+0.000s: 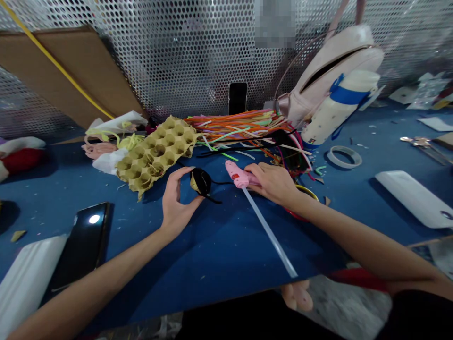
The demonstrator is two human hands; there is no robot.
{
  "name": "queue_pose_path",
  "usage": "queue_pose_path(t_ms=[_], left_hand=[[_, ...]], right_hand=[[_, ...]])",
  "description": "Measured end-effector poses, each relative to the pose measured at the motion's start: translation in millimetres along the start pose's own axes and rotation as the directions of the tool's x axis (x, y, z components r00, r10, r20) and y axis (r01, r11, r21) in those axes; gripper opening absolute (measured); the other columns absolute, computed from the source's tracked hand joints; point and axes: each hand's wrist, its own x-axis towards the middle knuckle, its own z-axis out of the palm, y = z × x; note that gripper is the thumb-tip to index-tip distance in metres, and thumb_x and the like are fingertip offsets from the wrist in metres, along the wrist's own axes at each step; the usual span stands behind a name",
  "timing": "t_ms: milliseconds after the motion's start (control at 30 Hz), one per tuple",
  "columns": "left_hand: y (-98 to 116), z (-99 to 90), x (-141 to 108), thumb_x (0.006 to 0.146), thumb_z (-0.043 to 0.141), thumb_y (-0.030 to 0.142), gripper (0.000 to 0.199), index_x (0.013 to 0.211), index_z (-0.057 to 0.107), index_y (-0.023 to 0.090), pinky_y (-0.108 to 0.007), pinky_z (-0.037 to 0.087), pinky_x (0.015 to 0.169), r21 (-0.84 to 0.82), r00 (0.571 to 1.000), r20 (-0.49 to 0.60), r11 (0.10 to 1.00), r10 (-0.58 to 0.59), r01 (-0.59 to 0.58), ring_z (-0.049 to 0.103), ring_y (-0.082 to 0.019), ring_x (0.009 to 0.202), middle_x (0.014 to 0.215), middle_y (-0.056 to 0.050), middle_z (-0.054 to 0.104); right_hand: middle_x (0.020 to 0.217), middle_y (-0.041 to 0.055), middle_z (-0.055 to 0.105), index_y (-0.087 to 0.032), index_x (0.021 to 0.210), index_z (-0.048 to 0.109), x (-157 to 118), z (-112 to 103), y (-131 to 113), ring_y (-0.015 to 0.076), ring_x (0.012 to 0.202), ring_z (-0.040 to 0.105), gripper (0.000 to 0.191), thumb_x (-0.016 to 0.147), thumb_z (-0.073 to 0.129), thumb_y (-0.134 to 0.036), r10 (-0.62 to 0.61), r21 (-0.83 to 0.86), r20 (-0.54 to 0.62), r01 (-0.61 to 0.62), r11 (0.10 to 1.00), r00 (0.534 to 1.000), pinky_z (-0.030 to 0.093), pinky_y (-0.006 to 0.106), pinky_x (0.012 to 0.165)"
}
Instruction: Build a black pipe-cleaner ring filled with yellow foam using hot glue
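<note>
A cardboard egg tray lies beside coloured plastic strips at the blue worktop's far edge; a smartphone lies near its left edge.

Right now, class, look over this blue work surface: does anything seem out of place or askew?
Yes: at the back right, the white bottle with a blue strap leans tilted against the pale pink bag. It looks unsteady, and the bag's zip gapes open.

A blue workbench holds an egg tray and coloured strips.
</note>
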Motion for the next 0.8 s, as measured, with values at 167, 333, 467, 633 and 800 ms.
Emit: queue_pose_path(t_ms=[167, 333, 467, 633, 800], left_hand=[[2, -0.4, 0, 0.078, 0.088, 0.029, 0.066, 0.137, 0.061, 0.025, -0.051, 0.046, 0.121, -0.007, 1.000, 0.005, 1.000, -0.021, 0.021, 0.061, -0.030, 0.134, 0.136, -0.010, 0.064], [1, -0.5, -2, 0.079, 0.087, 0.029, 0.067, 0.140, 0.059, 0.026, -0.053, 0.046, 0.121, -0.029, 0.999, 0.030, 0.999, -0.039, 0.040, 0.061, -0.031, 0.135, 0.137, -0.010, 0.063], [-2, 0.7, -2, 0.076, 0.088, 0.025, 0.070, 0.140, 0.059, 0.027, -0.053, 0.045, 0.122, -0.067, 0.998, 0.055, 0.997, -0.040, 0.044, 0.060, -0.031, 0.135, 0.137, -0.010, 0.063], [2, 2.1, -3, 0.075, 0.088, 0.022, 0.071, 0.139, 0.059, 0.028, -0.051, 0.047, 0.121, -0.067, 0.994, 0.098, 0.997, -0.041, 0.047, 0.061, -0.030, 0.133, 0.136, -0.009, 0.064], [7, 2.7, -2, 0.076, 0.088, 0.025, 0.069, 0.138, 0.058, 0.027, -0.050, 0.050, 0.118, -0.048, 0.994, 0.106, 0.998, -0.037, 0.042, 0.063, -0.029, 0.131, 0.135, -0.010, 0.064]], right_hand=[[0.111, 0.0132, 0.071, -0.015, 0.129, 0.059, 1, 2, -7, 0.0283, 0.102, 0.064, 0.033, 0.107, 0.053, -0.039, -0.076, 0.030, 0.024, 0.076, 0.997, 0.997, 0.049, 0.037, 0.086], [0.116, 0.0152, 0.070, -0.013, 0.127, 0.061, 0, 0, -13, 0.0317, 0.109, 0.060, 0.029, 0.102, 0.054, -0.026, -0.168, 0.018, -0.039, 0.168, 0.986, 0.985, 0.049, 0.043, 0.093], [0.116, 0.0115, 0.073, -0.018, 0.118, 0.065, -2, -16, -28, 0.0302, 0.108, 0.063, 0.027, 0.100, 0.066, -0.038, -0.187, 0.245, -0.256, 0.251, 0.936, 0.948, 0.051, 0.044, 0.094], [0.108, 0.0069, 0.077, -0.019, 0.116, 0.068, 4, -41, -56, 0.0209, 0.102, 0.070, 0.023, 0.102, 0.070, -0.037, -0.229, 0.521, -0.354, 0.395, 0.757, 0.907, 0.056, 0.035, 0.093], [0.100, 0.0061, 0.078, -0.019, 0.101, 0.072, 21, -52, -64, 0.0182, 0.095, 0.071, 0.012, 0.106, 0.061, -0.022, -0.244, 0.556, -0.396, 0.443, 0.703, 0.885, 0.056, 0.033, 0.091]])
